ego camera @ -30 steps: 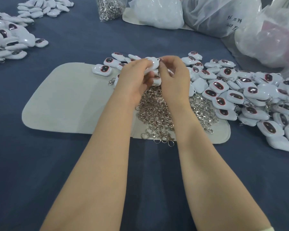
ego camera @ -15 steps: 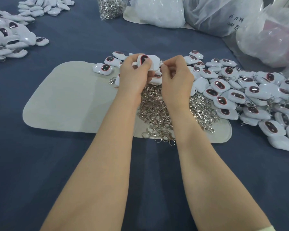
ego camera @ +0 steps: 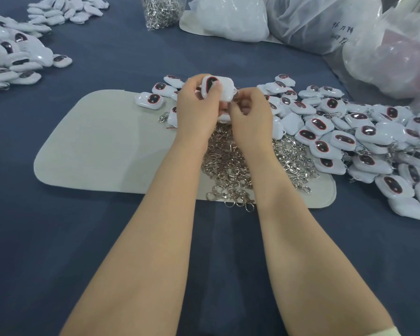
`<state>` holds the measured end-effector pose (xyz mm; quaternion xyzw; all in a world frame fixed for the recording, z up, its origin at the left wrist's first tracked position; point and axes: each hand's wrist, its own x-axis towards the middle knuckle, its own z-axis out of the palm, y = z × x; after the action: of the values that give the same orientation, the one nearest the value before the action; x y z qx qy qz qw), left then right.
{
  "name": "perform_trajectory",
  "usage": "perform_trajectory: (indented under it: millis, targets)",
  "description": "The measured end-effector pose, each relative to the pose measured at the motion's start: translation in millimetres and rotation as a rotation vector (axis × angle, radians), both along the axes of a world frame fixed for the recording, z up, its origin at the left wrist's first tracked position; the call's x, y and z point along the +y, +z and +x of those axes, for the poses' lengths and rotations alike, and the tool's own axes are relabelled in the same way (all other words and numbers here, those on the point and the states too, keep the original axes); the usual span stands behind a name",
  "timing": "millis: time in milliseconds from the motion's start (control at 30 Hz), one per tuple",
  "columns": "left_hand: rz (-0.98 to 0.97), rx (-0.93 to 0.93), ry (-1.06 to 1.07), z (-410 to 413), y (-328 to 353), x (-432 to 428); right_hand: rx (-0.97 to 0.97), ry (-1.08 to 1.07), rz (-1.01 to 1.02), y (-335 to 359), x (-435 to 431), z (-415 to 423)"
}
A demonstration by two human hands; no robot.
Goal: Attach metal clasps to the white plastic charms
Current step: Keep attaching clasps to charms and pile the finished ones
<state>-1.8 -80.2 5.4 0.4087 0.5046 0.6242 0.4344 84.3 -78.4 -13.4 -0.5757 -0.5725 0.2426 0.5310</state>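
White charms (ego camera: 344,139) with dark red-rimmed ovals, silver clasps (ego camera: 233,166), pale grey mat (ego camera: 102,151), navy cloth (ego camera: 58,238)

The surface (ego camera: 87,251) in front of me is covered in dark blue cloth. A pale mat (ego camera: 102,151) with rounded corners lies flat on it. A heap of metal clasps (ego camera: 230,166) sits on the mat's right half, a few hanging over its near edge. White charms (ego camera: 364,146) with dark oval windows are piled on the cloth to my right, overlapping the mat's far right part. To my left lie a nearer heap (ego camera: 15,59) and a farther heap (ego camera: 66,10) of charms. Across from me stand a clear bag of clasps (ego camera: 160,10) and several plastic bags (ego camera: 320,20).
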Motion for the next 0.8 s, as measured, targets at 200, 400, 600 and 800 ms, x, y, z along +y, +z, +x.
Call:
perform_trajectory:
  millis: [200, 400, 600, 800]
  targets:
    - [-0.170, -0.403, -0.080, -3.8, 0.3, 1.0, 0.156, -0.009, 0.031, 4.0, -1.8, -1.5]
    - [-0.208, -0.528, -0.098, -3.2, 1.9, 0.0, 0.174, -0.083, 0.135, 5.6, -1.8, -4.4]
    - [-0.223, -0.485, -0.147, -1.0, 1.2, -0.2, 0.132, -0.168, 0.235, 2.9, -4.0, -3.0]
    - [-0.226, -0.449, -0.132, -1.6, 2.3, -0.5, 0.036, -0.191, 0.251, 1.9, -4.2, -0.9]
